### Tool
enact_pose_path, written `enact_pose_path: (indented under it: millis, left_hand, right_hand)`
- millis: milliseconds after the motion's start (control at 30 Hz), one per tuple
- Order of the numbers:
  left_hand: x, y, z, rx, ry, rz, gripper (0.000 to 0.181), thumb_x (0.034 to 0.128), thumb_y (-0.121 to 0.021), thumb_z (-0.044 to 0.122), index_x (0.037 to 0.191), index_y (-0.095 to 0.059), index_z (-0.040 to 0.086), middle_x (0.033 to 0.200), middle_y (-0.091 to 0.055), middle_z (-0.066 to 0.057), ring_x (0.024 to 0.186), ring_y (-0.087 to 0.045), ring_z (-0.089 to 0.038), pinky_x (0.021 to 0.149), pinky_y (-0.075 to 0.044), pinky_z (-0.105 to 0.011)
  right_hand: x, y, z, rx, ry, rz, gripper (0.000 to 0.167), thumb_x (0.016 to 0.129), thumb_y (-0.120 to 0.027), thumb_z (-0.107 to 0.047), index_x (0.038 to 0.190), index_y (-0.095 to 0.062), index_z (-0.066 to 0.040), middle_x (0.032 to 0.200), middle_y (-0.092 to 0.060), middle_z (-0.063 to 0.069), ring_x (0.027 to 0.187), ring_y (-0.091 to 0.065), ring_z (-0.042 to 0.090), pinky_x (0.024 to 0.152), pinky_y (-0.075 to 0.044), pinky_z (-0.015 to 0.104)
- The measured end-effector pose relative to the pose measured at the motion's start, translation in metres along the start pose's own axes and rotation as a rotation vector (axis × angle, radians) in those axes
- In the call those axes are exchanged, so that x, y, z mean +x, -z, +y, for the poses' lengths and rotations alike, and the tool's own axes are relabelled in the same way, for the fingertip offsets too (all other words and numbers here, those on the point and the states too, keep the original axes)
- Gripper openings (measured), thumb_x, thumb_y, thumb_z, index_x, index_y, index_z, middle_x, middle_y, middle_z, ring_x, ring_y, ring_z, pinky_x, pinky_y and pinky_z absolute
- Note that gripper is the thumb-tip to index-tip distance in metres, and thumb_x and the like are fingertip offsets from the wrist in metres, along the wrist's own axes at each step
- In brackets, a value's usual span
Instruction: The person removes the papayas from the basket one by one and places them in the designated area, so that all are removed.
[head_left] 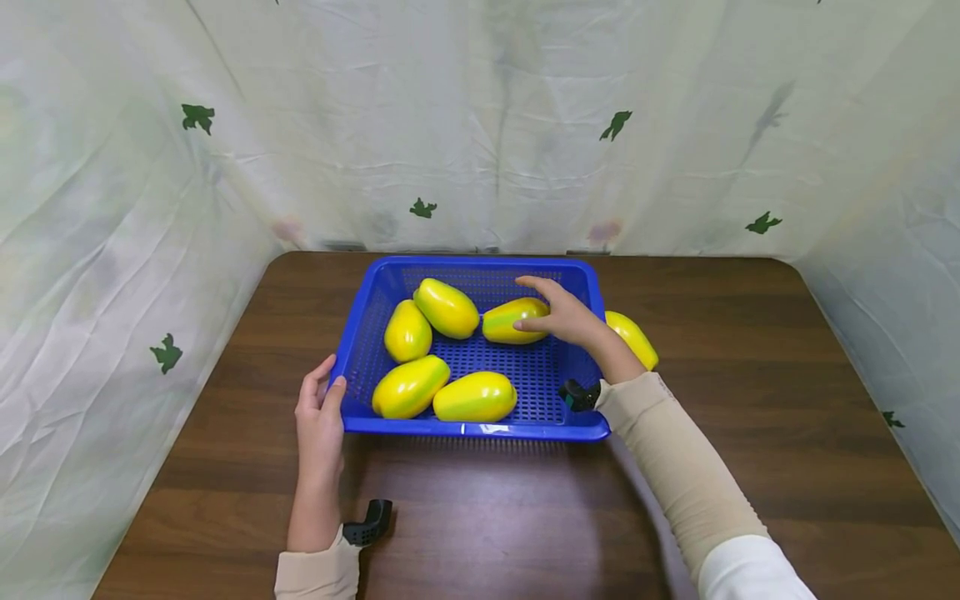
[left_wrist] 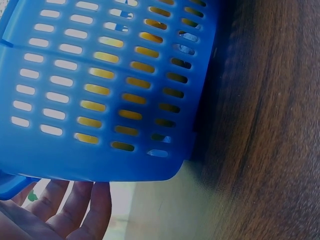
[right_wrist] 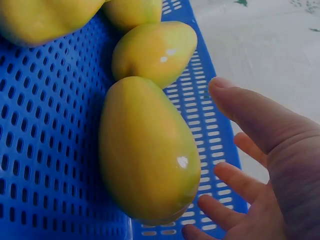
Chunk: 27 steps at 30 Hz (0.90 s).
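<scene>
A blue perforated plastic basket point(head_left: 480, 429) stands on the wooden table with several glossy yellow papayas inside, streaked with green. My left hand point(head_left: 318, 417) grips its left rim, thumb on top and fingers around the outside; in the left wrist view those fingers point(left_wrist: 100, 210) touch the basket's outer edge. Over the right rear of the basket is my right hand point(head_left: 562, 312), its fingers spread beside a papaya point(head_left: 498, 322). In the right wrist view this papaya point(right_wrist: 150, 155) lies against the perforated wall, with a gap between it and the thumb.
Another papaya point(head_left: 632, 340) lies on the table just outside the basket's right side, partly hidden by my right arm. The brown table point(head_left: 750, 375) extends to both sides. A pale curtain point(head_left: 480, 125) with green leaf shapes hangs behind and along the sides.
</scene>
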<state>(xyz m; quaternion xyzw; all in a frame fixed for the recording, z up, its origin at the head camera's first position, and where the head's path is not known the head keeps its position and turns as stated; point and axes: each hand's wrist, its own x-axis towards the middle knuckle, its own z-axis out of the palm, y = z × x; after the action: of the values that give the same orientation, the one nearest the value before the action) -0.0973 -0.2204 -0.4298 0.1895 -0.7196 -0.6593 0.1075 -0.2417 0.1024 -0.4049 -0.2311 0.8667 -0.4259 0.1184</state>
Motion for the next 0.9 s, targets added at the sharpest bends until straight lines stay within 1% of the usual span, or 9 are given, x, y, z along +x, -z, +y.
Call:
enact_pose_path:
  millis: [367, 500, 567, 700, 800, 900]
  left_hand:
    - [-0.0003, -0.0008, 0.0015, -0.010, -0.010, 0.003, 0.037, 0.0954, -0.042, 0.024, 0.132, -0.042, 0.017, 0.128, -0.044, -0.009, 0.109, -0.044, -0.022, 0.097, -0.035, -0.038]
    - [-0.0010, -0.0001, 0.0018, -0.004, -0.002, 0.000, 0.038, 0.0954, -0.042, 0.025, 0.132, -0.042, 0.018, 0.129, -0.043, -0.010, 0.109, -0.043, -0.022, 0.097, -0.035, -0.039]
    - [-0.0008, 0.0001, 0.0018, -0.007, -0.001, 0.000, 0.038, 0.0954, -0.042, 0.025, 0.132, -0.042, 0.018, 0.128, -0.044, -0.010, 0.109, -0.043, -0.022, 0.097, -0.035, -0.039]
    - [-0.0005, 0.0002, 0.0015, -0.008, -0.002, 0.001, 0.038, 0.0955, -0.042, 0.025, 0.133, -0.042, 0.018, 0.129, -0.043, -0.009, 0.109, -0.043, -0.022, 0.098, -0.034, -0.039]
    - [-0.0005, 0.0001, 0.0011, -0.007, -0.002, 0.001, 0.038, 0.0955, -0.042, 0.025, 0.133, -0.041, 0.018, 0.129, -0.043, -0.009, 0.111, -0.043, -0.022, 0.098, -0.034, -0.039]
    - [-0.0008, -0.0003, 0.0006, -0.009, -0.005, 0.001, 0.038, 0.0955, -0.042, 0.025, 0.133, -0.042, 0.018, 0.130, -0.043, -0.009, 0.111, -0.043, -0.022, 0.098, -0.034, -0.039]
  right_hand:
    - [0.0040, -0.0033, 0.0032, -0.034, -0.021, -0.061, 0.066, 0.079, -0.069, -0.022, 0.134, -0.038, -0.005, 0.137, -0.035, 0.013, 0.127, -0.027, 0.026, 0.103, -0.022, 0.041]
    - [0.0058, -0.0048, 0.0038, -0.065, -0.049, -0.081, 0.064, 0.080, -0.069, -0.022, 0.134, -0.040, -0.006, 0.137, -0.036, 0.012, 0.126, -0.028, 0.027, 0.103, -0.022, 0.042]
    - [0.0068, -0.0053, 0.0041, -0.093, -0.065, -0.091, 0.062, 0.081, -0.068, -0.022, 0.134, -0.040, -0.007, 0.137, -0.037, 0.012, 0.126, -0.028, 0.027, 0.103, -0.020, 0.045]
    - [0.0082, -0.0060, 0.0042, -0.155, -0.120, -0.106, 0.060, 0.081, -0.067, -0.023, 0.134, -0.041, -0.011, 0.135, -0.040, 0.009, 0.124, -0.031, 0.027, 0.103, -0.018, 0.047]
    - [0.0077, -0.0063, 0.0025, -0.185, -0.154, -0.118, 0.057, 0.081, -0.067, -0.020, 0.133, -0.043, -0.013, 0.134, -0.041, 0.009, 0.121, -0.034, 0.027, 0.100, -0.025, 0.045]
    - [0.0068, -0.0060, 0.0017, -0.200, -0.157, -0.125, 0.056, 0.081, -0.068, -0.017, 0.132, -0.044, -0.013, 0.133, -0.041, 0.012, 0.119, -0.035, 0.029, 0.097, -0.029, 0.044]
